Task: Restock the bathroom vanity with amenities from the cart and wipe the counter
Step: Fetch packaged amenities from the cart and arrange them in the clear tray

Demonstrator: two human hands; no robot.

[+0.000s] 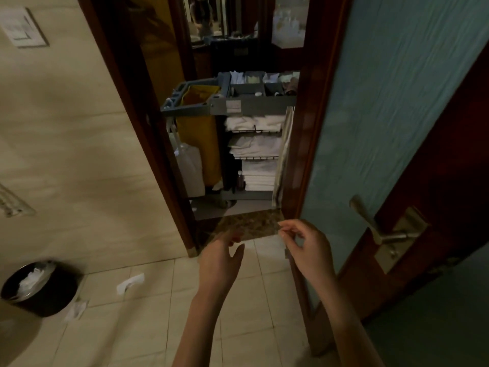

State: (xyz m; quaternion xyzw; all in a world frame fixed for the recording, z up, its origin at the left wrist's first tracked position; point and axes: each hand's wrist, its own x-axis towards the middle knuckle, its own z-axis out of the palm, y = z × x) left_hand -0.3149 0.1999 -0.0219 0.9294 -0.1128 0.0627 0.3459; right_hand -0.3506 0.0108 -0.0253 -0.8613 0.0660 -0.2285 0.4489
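The grey housekeeping cart (pixel 254 105) stands just outside the open bathroom doorway, straight ahead. Its top tray holds small amenity packets (pixel 254 76), and its shelves carry folded white towels (pixel 255 145). A yellow bag (pixel 199 125) hangs on the cart's left side. My left hand (pixel 222 260) hangs over the floor tiles with its fingers relaxed and holds nothing. My right hand (pixel 307 247) is beside it, fingers loosely curled and empty. Both hands are well short of the cart. The vanity and counter are out of view.
The door (pixel 391 133) with frosted glass stands open on the right, its metal lever handle (pixel 370 221) near my right hand. A black waste bin (pixel 39 290) with paper in it sits at the lower left. Scraps of white paper (pixel 129 283) lie on the tiled floor.
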